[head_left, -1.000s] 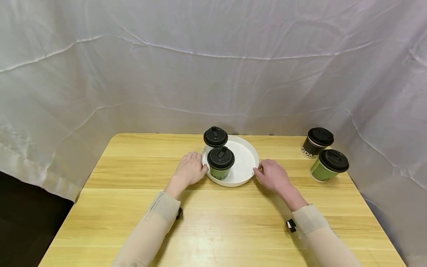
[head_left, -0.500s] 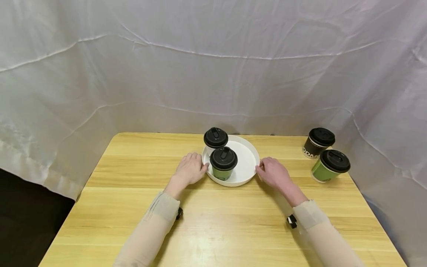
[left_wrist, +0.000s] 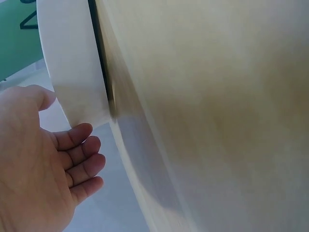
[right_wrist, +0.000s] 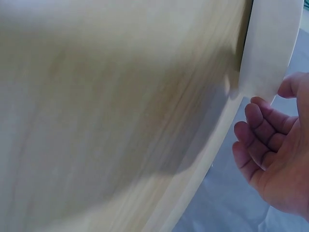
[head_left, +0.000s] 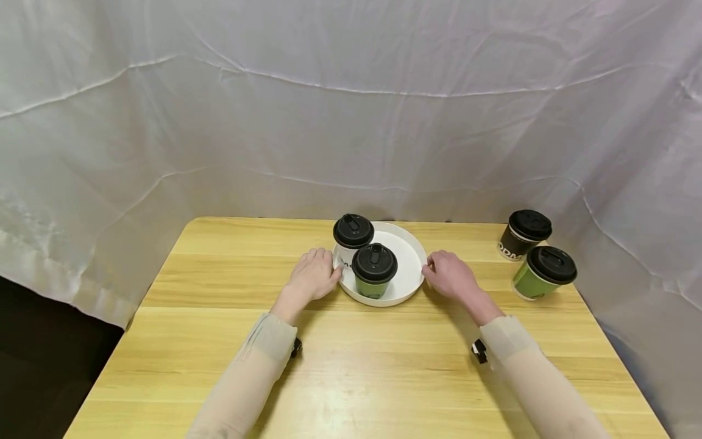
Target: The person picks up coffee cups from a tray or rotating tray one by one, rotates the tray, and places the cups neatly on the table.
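Observation:
A round white tray [head_left: 408, 262] with a low rim sits toward the back of the table. On its left half stand two lidded paper cups: a green cup [head_left: 375, 271] in front and a white cup [head_left: 352, 235] partly hidden behind it. My left hand [head_left: 314, 274] pinches the tray's left rim, thumb over the edge and fingers against the outer wall [left_wrist: 72, 58]. At the opposite side my right hand [head_left: 451, 277] pinches the rim in the same way. In the right wrist view, its fingertips [right_wrist: 258, 104] are right at the lower edge of the wall.
A dark cup [head_left: 523, 235] and another green cup [head_left: 543, 272], both with black lids, stand close together at the table's back right. The wooden table [head_left: 351, 372] ends at a pale curtain [head_left: 351, 134] along the back and sides.
The green cup on the tray has shifted right, and the white cup slightly toward me. The right hand has edged a little to the right; the left hand has hardly moved.

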`<state>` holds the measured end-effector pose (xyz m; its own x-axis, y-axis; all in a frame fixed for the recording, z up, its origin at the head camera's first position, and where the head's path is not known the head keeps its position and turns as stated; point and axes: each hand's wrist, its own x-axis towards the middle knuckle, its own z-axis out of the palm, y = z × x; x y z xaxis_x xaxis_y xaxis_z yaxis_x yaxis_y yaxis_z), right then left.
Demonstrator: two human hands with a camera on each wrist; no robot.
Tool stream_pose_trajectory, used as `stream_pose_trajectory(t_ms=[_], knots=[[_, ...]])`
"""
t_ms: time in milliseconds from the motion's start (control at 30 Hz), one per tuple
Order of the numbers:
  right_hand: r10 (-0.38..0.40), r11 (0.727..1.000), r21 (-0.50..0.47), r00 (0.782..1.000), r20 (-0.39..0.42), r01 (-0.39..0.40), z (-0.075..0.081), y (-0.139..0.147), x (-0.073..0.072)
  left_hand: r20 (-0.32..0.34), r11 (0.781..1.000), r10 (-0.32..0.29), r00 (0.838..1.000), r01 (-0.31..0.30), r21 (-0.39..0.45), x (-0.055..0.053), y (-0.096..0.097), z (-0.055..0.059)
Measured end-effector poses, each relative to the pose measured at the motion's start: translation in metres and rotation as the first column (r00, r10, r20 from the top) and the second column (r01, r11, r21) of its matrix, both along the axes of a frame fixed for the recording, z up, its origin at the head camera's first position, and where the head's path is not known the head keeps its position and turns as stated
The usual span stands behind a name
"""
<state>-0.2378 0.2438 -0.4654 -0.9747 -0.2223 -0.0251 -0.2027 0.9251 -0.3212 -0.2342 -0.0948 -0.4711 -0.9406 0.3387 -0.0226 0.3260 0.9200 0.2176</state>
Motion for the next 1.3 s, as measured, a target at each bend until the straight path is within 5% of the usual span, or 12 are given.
stream_pose_trajectory(t_ms=[300, 900, 1300], knots=[[-0.023, 1.000, 0.008, 1.000, 0.008, 0.023, 0.000, 0.003, -0.004, 0.005, 1.000, -0.006, 1.000, 0.006, -0.016, 0.002, 0.001, 0.002], [0.008, 1.000, 0.022, 1.000, -0.020, -0.008, 0.002, -0.007, 0.026, 0.062, 0.999, 0.000, 0.998, 0.003, -0.042, 0.021, 0.008, 0.012], [-0.015, 1.000, 0.003, 1.000, 0.022, 0.015, -0.002, -0.003, 0.015, 0.064, 1.000, -0.005, 0.998, 0.005, 0.002, 0.022, 0.001, 0.011]])
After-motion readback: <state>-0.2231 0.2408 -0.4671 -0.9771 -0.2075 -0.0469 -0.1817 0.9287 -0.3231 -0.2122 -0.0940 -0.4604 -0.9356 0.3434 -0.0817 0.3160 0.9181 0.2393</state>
